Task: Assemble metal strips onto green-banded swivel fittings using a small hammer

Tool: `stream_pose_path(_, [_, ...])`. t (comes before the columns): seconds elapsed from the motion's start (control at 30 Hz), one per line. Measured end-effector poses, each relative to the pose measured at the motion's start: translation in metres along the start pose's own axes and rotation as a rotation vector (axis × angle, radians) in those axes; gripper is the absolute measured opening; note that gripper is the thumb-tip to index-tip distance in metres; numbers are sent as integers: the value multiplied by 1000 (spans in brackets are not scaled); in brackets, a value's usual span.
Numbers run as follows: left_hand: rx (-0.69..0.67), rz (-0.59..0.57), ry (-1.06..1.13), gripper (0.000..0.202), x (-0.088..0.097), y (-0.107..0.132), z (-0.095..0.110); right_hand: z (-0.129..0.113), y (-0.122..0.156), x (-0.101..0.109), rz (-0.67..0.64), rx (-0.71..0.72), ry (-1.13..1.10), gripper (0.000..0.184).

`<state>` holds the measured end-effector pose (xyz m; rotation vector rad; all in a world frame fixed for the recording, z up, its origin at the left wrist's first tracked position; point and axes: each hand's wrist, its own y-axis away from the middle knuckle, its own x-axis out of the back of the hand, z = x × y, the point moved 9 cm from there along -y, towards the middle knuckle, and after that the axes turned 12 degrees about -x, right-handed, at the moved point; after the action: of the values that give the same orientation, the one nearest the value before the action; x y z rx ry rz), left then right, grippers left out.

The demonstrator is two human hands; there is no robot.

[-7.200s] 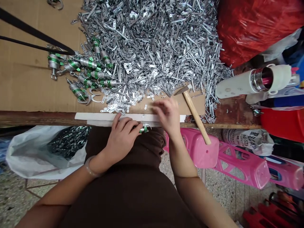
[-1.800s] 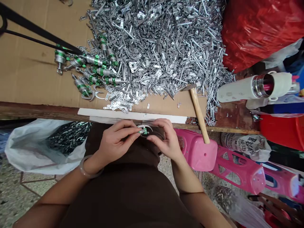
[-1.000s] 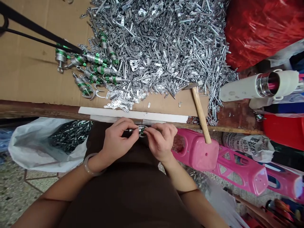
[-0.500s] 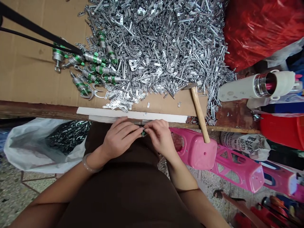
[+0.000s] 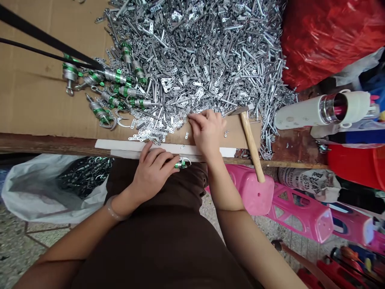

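Note:
My left hand (image 5: pixel 153 170) is closed around a small green-and-silver metal fitting with a curved hook (image 5: pixel 182 163) at the table's front edge. Only the hooked end shows past my fingertips; the rest is hidden. Out over the cardboard, my right hand (image 5: pixel 207 132) touches the near edge of a heap of small silver metal parts (image 5: pixel 192 60). Its thumb and fingers are pinched together, and whatever is between them is too small to make out. Several similar green-and-silver fittings (image 5: pixel 100 111) lie left of the heap.
A hammer (image 5: pixel 251 140) lies at the right with its handle over the edge. Beyond it are a pale flask (image 5: pixel 300 112) and a red bag (image 5: pixel 331 44). Below are pink stools (image 5: pixel 258 194) and a white sack of dark parts (image 5: pixel 33 192). A white strip (image 5: pixel 126 144) lines the edge.
My right hand has let go of the fitting and moved forward to the heap's near edge. The left hand keeps hold of the fitting, whose hook now shows.

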<state>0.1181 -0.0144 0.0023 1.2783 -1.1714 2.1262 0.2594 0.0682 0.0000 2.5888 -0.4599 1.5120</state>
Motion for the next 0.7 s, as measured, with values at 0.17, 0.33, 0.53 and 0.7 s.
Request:
stream_pose_path(0.17, [28,3,22,22,1,0,-1,7,12,0,-3,69,108,19])
stream_pose_path(0.33, [57,60,117,21,3,3,-7,32,27,17,-90,0,-35,14])
stream_pose_path(0.53, [81,129,197,10,6,6,-10,23,24,3,-160,-57,76,9])
stream_pose_path(0.7, [115,146,225,7,6,7,-11,0,48,2,-340,103,-58,15])
